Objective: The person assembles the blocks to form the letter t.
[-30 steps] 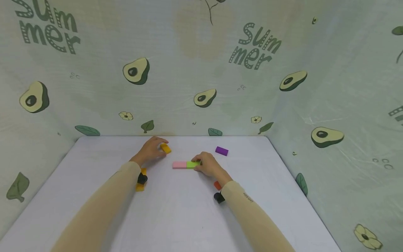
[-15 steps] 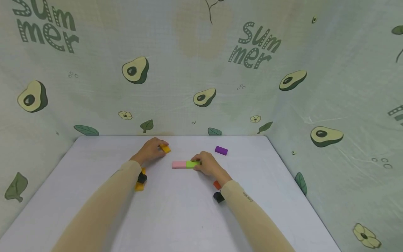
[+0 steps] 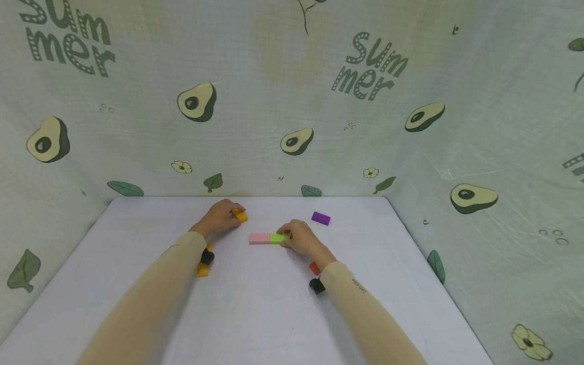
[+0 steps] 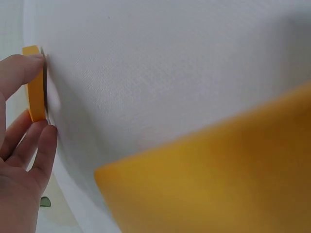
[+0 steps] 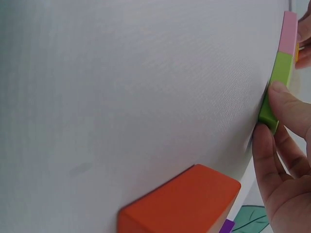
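Observation:
My left hand [image 3: 220, 217] pinches a small yellow block [image 3: 240, 215] between thumb and fingers near the far edge of the table. In the left wrist view the thumb lies on one side of that yellow block [image 4: 35, 87], with fingers at its lower end. My right hand [image 3: 299, 237] grips a green block [image 3: 277, 238] at its right end. The green block lies end to end with a pink block [image 3: 259, 239], forming a straight row. In the right wrist view the thumb rests on the green block [image 5: 280, 70] and the fingers curl at its near end.
A purple block [image 3: 321, 218] lies behind the right hand. Under the right forearm an orange-red block [image 3: 315, 268] partly shows. Another yellow block [image 3: 203, 270] lies below the left wrist, partly covered. The white table [image 3: 255, 304] ends at a printed cloth wall [image 3: 255, 172].
The yellow block in the left hand tilts very slightly lower. Otherwise both hands and the blocks stay in place.

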`<state>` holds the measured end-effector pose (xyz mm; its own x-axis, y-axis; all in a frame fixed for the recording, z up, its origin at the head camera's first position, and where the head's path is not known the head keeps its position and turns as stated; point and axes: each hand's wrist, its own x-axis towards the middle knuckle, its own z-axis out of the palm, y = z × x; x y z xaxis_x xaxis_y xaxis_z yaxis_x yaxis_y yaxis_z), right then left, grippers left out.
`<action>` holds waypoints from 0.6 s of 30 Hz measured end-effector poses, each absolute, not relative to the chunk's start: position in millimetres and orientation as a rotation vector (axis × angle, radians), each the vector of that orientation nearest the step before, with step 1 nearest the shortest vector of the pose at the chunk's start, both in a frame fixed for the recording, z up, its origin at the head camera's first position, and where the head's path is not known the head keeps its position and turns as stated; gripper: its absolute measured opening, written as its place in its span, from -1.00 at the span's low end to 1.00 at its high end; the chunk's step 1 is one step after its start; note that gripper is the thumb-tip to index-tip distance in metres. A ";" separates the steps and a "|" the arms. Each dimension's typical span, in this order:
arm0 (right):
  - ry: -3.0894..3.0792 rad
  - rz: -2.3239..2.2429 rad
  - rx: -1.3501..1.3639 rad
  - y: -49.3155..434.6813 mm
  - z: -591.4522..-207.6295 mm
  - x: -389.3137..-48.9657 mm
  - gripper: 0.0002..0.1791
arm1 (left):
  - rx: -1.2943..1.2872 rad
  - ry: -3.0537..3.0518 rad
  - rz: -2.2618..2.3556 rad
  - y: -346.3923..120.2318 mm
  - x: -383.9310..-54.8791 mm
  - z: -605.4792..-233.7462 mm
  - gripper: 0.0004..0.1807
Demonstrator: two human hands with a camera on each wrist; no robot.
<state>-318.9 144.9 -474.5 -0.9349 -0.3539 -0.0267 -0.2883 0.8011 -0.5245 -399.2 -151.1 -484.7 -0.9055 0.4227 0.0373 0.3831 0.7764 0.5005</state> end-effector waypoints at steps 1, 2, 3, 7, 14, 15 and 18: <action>2.864 -0.800 -0.511 144.9 -474.6 -318.8 -0.64 | 0.655 2.886 0.790 -151.1 -399.0 -484.2 -0.52; 2.866 -0.796 -0.514 145.0 -474.9 -319.0 -0.64 | 0.653 2.884 0.791 -150.9 -398.9 -483.7 -0.51; 2.867 -0.794 -0.515 144.9 -475.0 -319.0 -0.63 | 0.644 2.878 0.799 -150.7 -398.9 -483.0 -0.51; 2.871 -0.791 -0.521 144.8 -475.5 -319.8 -0.64 | 0.656 2.861 0.812 -147.9 -398.5 -480.3 -0.50; 2.870 -0.782 -0.521 145.2 -477.4 -321.8 -0.64 | 0.802 2.841 0.821 -137.1 -400.9 -475.6 -0.51; 2.869 -0.782 -0.517 145.3 -477.5 -322.1 -0.64 | 0.818 2.837 0.820 -134.9 -400.7 -474.5 -0.51; 2.862 -0.783 -0.508 145.5 -477.7 -322.7 -0.63 | 0.844 2.820 0.810 -127.7 -399.4 -470.9 -0.52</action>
<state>-322.7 145.5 -477.7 -0.9348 -0.3533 -0.0371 -0.2853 0.8088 -0.5142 -399.4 -127.7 -470.9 -0.8434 0.5333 0.0652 0.4865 0.7068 0.5135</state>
